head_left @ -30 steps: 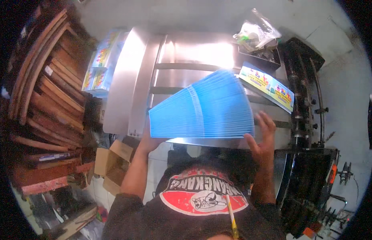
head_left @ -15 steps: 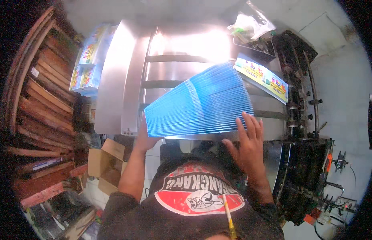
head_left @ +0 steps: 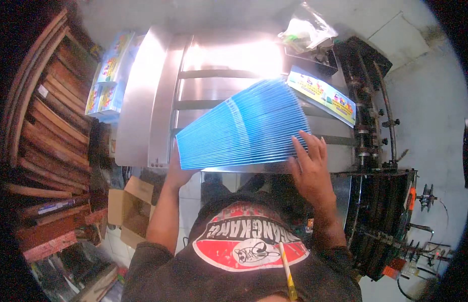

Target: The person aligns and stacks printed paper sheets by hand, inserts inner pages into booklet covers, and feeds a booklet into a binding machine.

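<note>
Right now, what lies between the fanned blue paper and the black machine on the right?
The head view shows a colourful printed strip and metal table there; lower down, the right hand too.

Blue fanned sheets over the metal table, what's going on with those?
A person holds a fanned stack of blue sheets over a metal table. Their left hand grips the narrow end, partly hidden by it; their right hand, fingers spread, is at the wide end's near corner. Colourful printed sheets lie beyond, to the right.
</note>
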Motion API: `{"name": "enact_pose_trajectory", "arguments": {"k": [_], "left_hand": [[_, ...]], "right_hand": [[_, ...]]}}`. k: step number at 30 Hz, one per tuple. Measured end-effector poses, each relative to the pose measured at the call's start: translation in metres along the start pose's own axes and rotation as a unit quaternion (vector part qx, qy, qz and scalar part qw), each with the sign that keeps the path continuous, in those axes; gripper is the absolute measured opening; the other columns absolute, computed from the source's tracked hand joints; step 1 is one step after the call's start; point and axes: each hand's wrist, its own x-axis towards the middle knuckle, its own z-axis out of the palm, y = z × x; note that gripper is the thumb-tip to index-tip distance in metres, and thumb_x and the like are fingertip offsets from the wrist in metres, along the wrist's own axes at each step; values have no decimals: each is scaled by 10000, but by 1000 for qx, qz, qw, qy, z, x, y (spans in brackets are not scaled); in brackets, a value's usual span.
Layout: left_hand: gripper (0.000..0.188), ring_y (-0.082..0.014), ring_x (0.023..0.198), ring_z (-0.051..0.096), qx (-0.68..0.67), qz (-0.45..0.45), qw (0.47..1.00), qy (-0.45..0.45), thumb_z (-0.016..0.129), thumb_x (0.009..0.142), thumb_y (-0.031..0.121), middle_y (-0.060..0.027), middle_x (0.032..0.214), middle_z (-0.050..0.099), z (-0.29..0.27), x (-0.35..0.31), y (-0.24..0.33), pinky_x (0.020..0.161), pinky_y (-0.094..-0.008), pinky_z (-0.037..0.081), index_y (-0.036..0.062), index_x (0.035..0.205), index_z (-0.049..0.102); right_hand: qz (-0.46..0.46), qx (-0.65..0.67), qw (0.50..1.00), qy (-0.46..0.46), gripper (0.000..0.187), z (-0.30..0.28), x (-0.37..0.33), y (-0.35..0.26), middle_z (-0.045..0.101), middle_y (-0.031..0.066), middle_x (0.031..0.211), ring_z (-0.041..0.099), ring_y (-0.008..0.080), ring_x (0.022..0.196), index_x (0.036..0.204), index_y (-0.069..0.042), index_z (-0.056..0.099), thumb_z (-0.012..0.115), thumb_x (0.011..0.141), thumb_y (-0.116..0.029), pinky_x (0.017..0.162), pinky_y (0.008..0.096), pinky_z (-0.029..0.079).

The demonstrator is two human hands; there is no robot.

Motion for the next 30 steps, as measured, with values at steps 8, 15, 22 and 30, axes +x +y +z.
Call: {"name": "enact_pose_trajectory", "arguments": {"k": [8, 15, 22, 30], "left_hand": [[850, -229, 1097, 509, -32, 6, 999, 2, 864, 625, 264, -110, 1186, 518, 0, 0, 16, 935, -373, 423, 35, 1295, 392], [849, -221, 1112, 498, -1, -34, 999, 4, 859, 633, 225, -107, 1214, 495, 2, -4, 31, 939, -369, 424, 32, 1309, 383], [835, -224, 1122, 490, 6, -55, 998, -7, 850, 640, 198, -114, 1215, 493, 4, -7, 32, 956, -368, 413, 30, 1312, 383], [812, -225, 1121, 490, 25, -44, 999, -6, 836, 656, 184, -118, 1213, 500, 7, -9, 28, 961, -370, 407, 30, 1304, 372]], "right_hand": [[-20, 8, 1000, 12, 439, -6, -1, 3, 446, 139, 1315, 401, 322, 1233, 1225, -39, 534, 625, 826, -197, 1063, 527, 258], [-27, 19, 999, -13, 551, -4, 1, 6, 414, 147, 1342, 371, 323, 1255, 1270, -52, 496, 663, 801, -291, 1065, 551, 242], [-20, 34, 999, -6, 612, -5, -6, 6, 407, 149, 1339, 357, 326, 1261, 1279, -52, 482, 686, 782, -345, 1071, 557, 225], [-26, 32, 998, 48, 424, -12, -7, 10, 536, 89, 1106, 494, 280, 1056, 1143, -79, 571, 659, 808, -323, 908, 464, 362]]}}
